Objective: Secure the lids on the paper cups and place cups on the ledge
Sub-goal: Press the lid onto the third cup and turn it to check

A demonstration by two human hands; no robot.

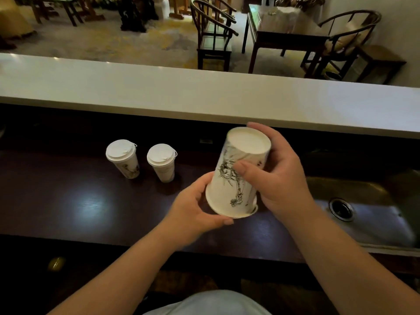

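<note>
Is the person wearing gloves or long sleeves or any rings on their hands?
No gloves, no rings that I can see. The left hand and right hand are bare, and both forearms are bare all the way to the bottom of the picture, so no sleeves show. The nails look short and plain. No watch or bracelet shows on either wrist.

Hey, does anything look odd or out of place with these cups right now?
Yes: the held cup is upside down, base up, no lid, gripped by both the left hand and right hand. The two lidded cups stand upright.
</note>
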